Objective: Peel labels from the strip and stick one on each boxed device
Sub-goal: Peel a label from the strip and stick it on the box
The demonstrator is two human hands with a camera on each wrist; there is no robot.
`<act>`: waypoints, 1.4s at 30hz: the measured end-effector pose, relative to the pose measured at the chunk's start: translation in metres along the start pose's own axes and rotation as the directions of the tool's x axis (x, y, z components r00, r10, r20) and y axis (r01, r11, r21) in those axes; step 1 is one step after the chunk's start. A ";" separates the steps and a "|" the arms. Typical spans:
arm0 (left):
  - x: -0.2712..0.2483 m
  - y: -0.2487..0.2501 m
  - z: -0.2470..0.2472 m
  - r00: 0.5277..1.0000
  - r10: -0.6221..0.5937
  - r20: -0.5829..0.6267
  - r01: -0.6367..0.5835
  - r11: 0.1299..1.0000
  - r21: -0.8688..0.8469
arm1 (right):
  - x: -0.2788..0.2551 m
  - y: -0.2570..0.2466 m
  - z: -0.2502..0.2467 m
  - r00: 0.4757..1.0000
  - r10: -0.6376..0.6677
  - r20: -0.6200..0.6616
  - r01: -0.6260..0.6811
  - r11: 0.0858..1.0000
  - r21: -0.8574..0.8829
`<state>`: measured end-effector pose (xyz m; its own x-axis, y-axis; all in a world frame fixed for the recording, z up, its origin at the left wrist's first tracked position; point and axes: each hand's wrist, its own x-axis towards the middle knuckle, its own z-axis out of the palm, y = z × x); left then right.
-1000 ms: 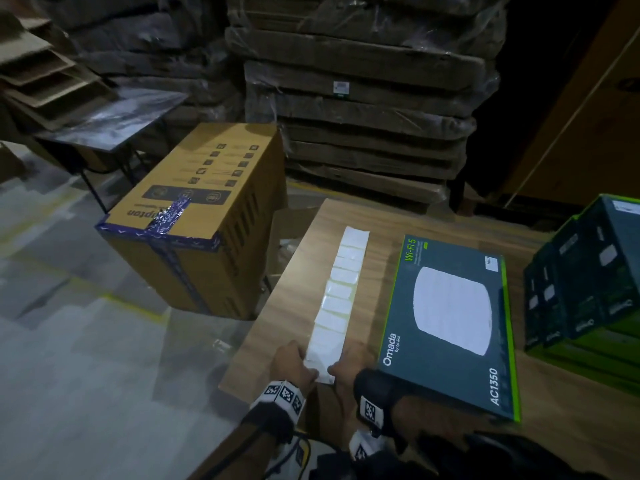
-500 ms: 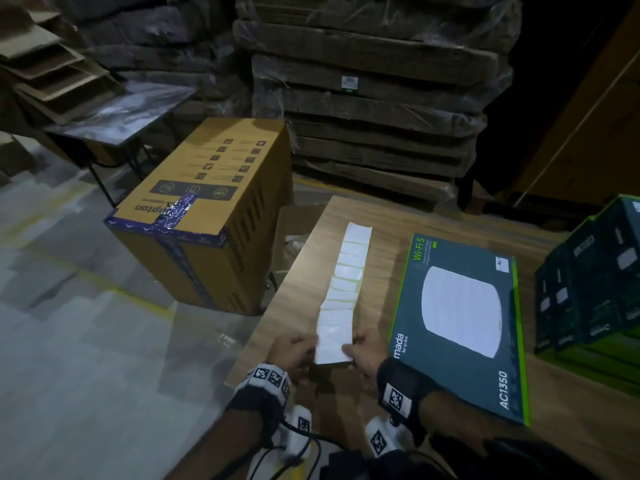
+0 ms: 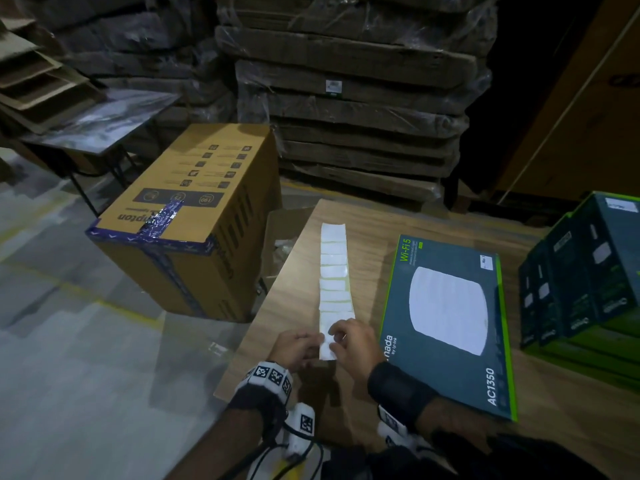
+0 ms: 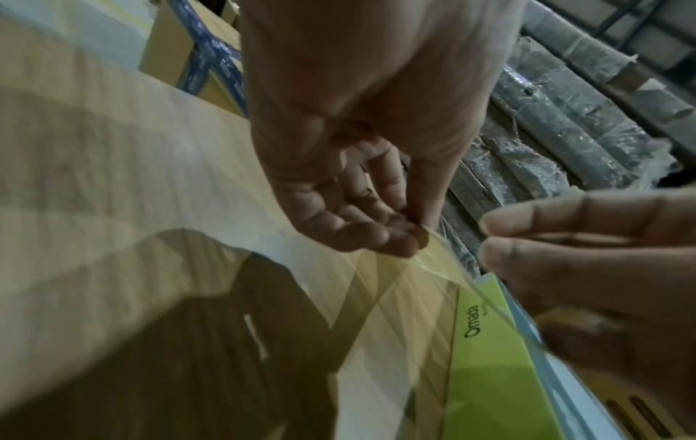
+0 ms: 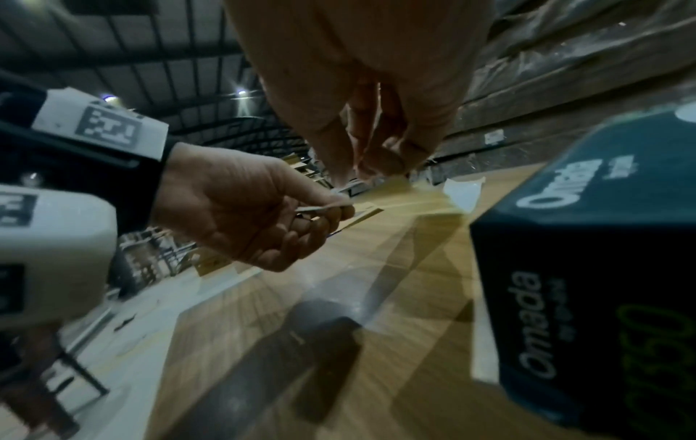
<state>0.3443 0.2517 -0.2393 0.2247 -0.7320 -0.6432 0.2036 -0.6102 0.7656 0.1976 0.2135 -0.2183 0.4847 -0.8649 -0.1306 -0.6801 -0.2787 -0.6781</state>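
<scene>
The strip (image 3: 333,278) is a long white run of labels on yellowish backing, lying along the table (image 3: 298,306) left of the box (image 3: 450,323); its near end is lifted; the left hand (image 3: 296,348) pinches that end's edge; the right hand (image 3: 349,337) pinches the end label, fingertips hiding the peel line; the stacked boxes (image 3: 585,271) are cut off at right.

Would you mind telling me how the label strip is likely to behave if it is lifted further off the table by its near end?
Probably floppy: the label strip already curves along the table while the left hand and right hand pinch its near end. Likely very light, since it looks paper-thin edge-on in the left wrist view. Its far end curls up, so it may drag or twist.
</scene>
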 end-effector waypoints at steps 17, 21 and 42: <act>0.001 0.010 0.002 0.995 -0.011 0.096 0.009 1.000 0.012 | -0.005 0.004 -0.006 0.992 -0.124 0.030 0.124 0.992 0.016; -0.001 0.015 -0.001 0.991 0.000 0.130 -0.006 0.999 0.050 | -0.001 0.003 -0.011 0.988 -0.149 0.048 0.148 0.989 0.026; 0.005 0.017 0.000 0.997 0.022 0.069 -0.025 0.999 0.035 | 0.001 0.005 -0.020 0.968 -0.229 0.100 0.233 0.972 -0.033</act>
<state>0.3487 0.2377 -0.2294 0.1626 -0.7646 -0.6236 0.1641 -0.6023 0.7812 0.1836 0.2023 -0.2075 0.6804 -0.7315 -0.0437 -0.5660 -0.4867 -0.6654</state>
